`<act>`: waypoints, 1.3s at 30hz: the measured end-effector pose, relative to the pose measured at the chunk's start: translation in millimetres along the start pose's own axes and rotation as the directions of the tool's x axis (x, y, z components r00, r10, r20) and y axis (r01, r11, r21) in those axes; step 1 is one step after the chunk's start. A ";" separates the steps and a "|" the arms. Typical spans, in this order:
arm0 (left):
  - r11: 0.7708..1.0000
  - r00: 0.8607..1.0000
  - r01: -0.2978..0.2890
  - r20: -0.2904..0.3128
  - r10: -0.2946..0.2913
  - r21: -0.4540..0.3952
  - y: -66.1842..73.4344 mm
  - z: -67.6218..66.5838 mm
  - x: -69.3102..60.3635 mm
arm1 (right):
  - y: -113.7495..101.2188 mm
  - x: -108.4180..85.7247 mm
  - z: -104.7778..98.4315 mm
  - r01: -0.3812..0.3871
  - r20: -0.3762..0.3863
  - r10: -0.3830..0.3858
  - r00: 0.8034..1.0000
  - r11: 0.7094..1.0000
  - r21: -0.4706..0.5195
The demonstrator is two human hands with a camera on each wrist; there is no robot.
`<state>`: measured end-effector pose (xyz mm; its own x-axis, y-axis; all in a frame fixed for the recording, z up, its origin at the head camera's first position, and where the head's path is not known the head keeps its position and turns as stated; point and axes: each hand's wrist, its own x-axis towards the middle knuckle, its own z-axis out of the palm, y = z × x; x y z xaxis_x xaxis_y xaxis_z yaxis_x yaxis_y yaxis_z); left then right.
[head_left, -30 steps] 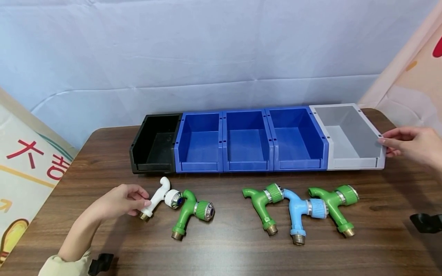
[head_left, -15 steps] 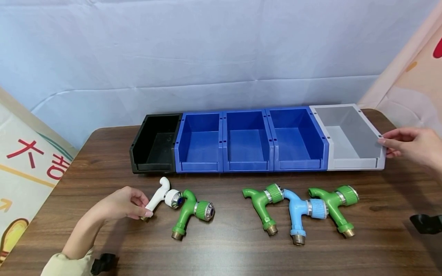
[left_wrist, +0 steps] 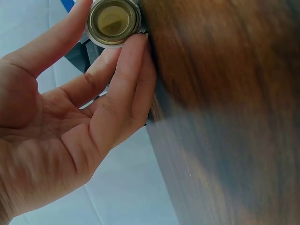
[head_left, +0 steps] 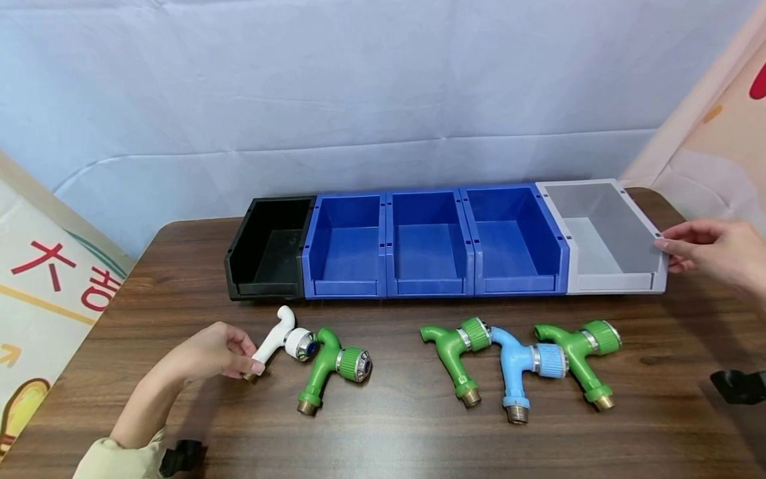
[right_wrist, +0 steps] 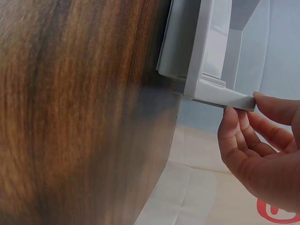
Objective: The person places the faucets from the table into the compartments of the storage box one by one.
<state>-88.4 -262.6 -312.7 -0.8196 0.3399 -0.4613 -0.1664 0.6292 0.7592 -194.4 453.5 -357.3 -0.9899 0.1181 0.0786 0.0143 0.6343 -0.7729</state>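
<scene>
Now | left hand pinches white tap | right hand pinches grey bin edge | tabletop between green taps

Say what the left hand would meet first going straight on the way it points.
The white faucet that the left hand pinches; past it, the neighbouring green faucet seems next in line, though depth is hard to judge.

Reads in red on the printed cloth at the head view's left a character like 大, beside a second character too unclear to name. Shows lower down a yellow arrow. Bears on the peach cloth at right only a cut-off, unreadable red mark.
</scene>
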 end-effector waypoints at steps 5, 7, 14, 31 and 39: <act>1.000 1.000 0.005 -0.002 -0.005 -0.018 0.1 -0.1 -0.3 | -3.5 -0.9 0.0 0.009 -0.003 -0.009 1.000 1.000 -0.014; 1.000 1.000 0.013 -0.004 -0.013 -0.026 -0.1 -0.4 -0.2 | -18.2 -7.1 1.5 0.008 0.007 -0.008 1.000 1.000 -0.019; 1.000 1.000 0.019 -0.011 -0.019 -0.021 0.1 -1.2 0.1 | -67.3 -29.2 8.5 0.000 -0.003 0.000 1.000 1.000 -0.028; 1.000 0.999 -0.023 -0.027 0.023 0.016 2.9 -6.9 -6.3 | -17.8 -7.8 -0.1 0.003 0.019 -0.003 1.000 1.000 -0.017; 0.999 0.996 -0.022 -0.088 0.024 0.030 4.8 -14.6 -11.7 | -72.9 -32.0 8.1 -0.030 0.005 0.030 1.000 0.999 -0.034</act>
<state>-87.6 -273.8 -296.9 -0.8685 0.2921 -0.4006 -0.1323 0.6423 0.7550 -164.9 397.2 -308.6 -0.9896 0.1338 0.0521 0.0491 0.6561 -0.7531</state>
